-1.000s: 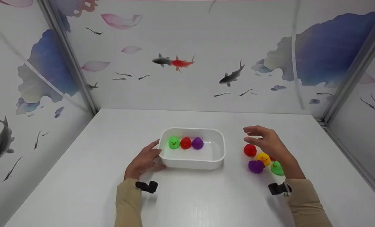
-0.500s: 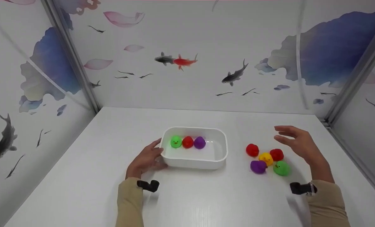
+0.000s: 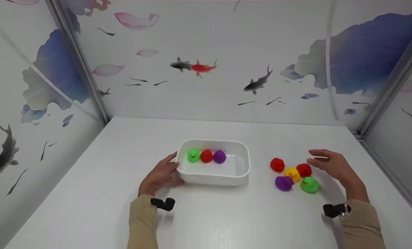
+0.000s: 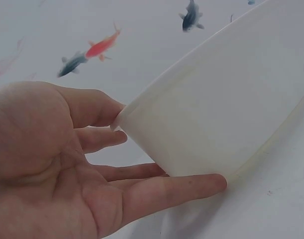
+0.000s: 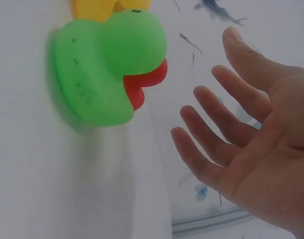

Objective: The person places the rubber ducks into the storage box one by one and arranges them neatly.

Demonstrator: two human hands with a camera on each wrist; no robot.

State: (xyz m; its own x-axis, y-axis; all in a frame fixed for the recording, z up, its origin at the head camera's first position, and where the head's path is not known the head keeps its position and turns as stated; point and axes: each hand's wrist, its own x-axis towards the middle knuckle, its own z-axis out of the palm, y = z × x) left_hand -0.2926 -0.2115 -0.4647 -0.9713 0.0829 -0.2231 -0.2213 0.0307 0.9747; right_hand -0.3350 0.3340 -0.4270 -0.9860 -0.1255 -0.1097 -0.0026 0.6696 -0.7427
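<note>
- A white table [image 3: 226, 218] meets the far wall [image 3: 206, 103].
- On that wall, a printed red fish [image 3: 202, 67] touches a black fish [image 3: 180, 65]; a gray fish [image 3: 257, 84] is farther right.
- Pink petals [image 3: 136, 21] are on the wall's left, a blue leaf [image 3: 368, 58] on its right.
- Metal posts [image 3: 77, 58] stand at both far corners.

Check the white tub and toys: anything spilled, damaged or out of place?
Nothing stands out: the white tub sits upright, three toys lined up inside, and the five loose toys to its right look undamaged.
</note>
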